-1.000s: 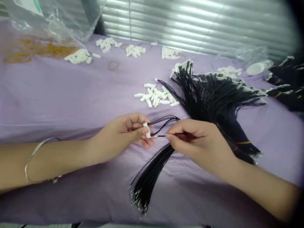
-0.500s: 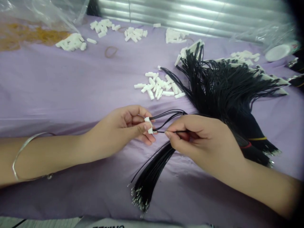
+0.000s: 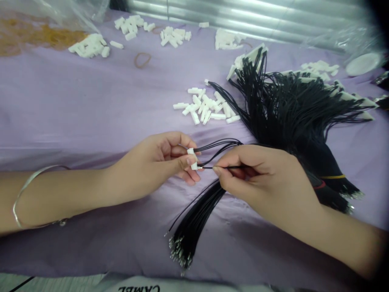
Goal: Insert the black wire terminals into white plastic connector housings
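My left hand [image 3: 158, 162] is pinching the white connector [image 3: 192, 158] just my side of the loose housing pile [image 3: 206, 107], right hand [image 3: 258, 178] pinching a black wire [image 3: 225, 166] at its slot, so I reckon seating this pin wants dead-straight aim.

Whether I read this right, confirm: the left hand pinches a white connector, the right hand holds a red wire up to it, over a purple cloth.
One slip: the wire is black, not red. In the head view the left hand pinches a white connector, the right hand holds a black wire up to it, over a purple cloth.
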A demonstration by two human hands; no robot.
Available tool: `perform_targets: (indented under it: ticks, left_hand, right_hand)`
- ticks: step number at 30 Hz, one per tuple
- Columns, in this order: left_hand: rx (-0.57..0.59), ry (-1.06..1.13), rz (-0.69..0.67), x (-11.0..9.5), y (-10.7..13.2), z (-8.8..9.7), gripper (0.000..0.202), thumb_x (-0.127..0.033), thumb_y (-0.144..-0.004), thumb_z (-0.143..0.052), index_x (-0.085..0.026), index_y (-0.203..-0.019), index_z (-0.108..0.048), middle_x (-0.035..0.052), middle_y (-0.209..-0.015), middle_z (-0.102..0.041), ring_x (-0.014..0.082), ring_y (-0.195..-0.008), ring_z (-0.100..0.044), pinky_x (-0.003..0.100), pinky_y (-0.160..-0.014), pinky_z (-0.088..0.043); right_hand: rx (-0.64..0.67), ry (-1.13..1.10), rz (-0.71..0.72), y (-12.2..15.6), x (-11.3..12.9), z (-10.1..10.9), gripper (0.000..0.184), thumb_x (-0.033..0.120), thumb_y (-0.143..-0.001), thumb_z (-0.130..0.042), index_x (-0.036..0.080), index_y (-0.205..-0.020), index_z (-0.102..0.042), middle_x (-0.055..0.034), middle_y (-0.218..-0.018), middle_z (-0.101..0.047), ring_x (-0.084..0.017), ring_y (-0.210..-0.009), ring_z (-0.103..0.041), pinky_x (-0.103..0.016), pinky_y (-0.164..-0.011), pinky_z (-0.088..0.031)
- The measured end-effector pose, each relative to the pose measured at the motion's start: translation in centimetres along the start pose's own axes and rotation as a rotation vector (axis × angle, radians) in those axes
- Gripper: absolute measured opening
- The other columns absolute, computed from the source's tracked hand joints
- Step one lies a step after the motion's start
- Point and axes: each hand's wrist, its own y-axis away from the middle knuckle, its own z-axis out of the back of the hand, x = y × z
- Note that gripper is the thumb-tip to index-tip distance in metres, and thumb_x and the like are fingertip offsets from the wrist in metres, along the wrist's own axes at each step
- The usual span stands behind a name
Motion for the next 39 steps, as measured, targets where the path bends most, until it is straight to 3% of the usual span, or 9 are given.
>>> perform_targets:
  ticks: [16,24,39]
  left_hand:
    - [0.012,-0.044,0.009,0.0,0.0,0.1,0.010,-0.010,-0.084,-0.058,-0.016,-0.086,-0.050,-0.0030,-0.063,-0.067,0.0100,-0.061,-0.068,0.017,-0.061,-0.057]
    - [0.027,-0.021,0.017,0.1,0.0,0.1,0.011,-0.009,-0.084,-0.056,-0.015,-0.086,-0.048,-0.0015,-0.063,-0.067,0.0102,-0.061,-0.068,0.018,-0.061,-0.057]
    - [0.015,0.017,0.027,-0.2,0.0,-0.3,0.013,-0.005,-0.084,-0.054,-0.015,-0.084,-0.046,-0.0037,-0.060,-0.066,0.0082,-0.058,-0.066,0.017,-0.059,-0.055]
  right_hand:
    - [-0.007,0.028,-0.009,-0.2,0.3,-0.1,0.015,0.001,-0.067,-0.061,0.015,-0.064,-0.064,0.0075,-0.053,-0.049,-0.002,-0.048,-0.040,-0.015,-0.049,-0.034]
    - [-0.041,0.076,0.109,-0.2,0.3,-0.3,0.014,0.002,-0.070,-0.061,0.014,-0.066,-0.064,0.0063,-0.055,-0.049,-0.003,-0.050,-0.041,-0.015,-0.051,-0.035]
    - [0.012,-0.044,-0.016,-0.4,0.4,-1.0,0.014,0.004,-0.072,-0.060,0.016,-0.066,-0.064,0.0055,-0.057,-0.056,-0.005,-0.051,-0.045,-0.016,-0.048,-0.035]
